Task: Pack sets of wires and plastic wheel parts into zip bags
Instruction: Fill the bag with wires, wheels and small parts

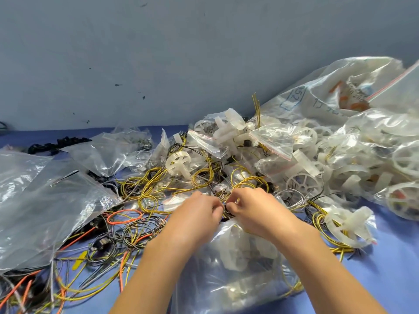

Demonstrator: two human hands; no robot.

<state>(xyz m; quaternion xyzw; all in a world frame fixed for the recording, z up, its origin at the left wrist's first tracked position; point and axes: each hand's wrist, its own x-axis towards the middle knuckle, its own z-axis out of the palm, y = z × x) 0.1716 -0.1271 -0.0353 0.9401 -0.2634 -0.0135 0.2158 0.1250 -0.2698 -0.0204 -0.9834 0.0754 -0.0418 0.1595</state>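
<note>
My left hand (pixel 199 211) and my right hand (pixel 251 207) meet at the middle of the table, fingers curled, both pinching a small black part with yellow wires (pixel 226 210) between them. Right below my hands lies a clear zip bag (pixel 238 268) with white plastic parts inside. Its mouth is under my fingers. A white plastic wheel part (pixel 178 164) stands in the wire tangle behind. Loops of yellow wire (pixel 147 189) spread across the blue table.
Clear plastic bags (pixel 45 200) cover the left side. A heap of bagged white wheels (pixel 340 155) fills the right, with a large printed bag (pixel 328 91) behind. Orange, black and grey wires (pixel 127 225) lie at the front left. A grey wall stands behind.
</note>
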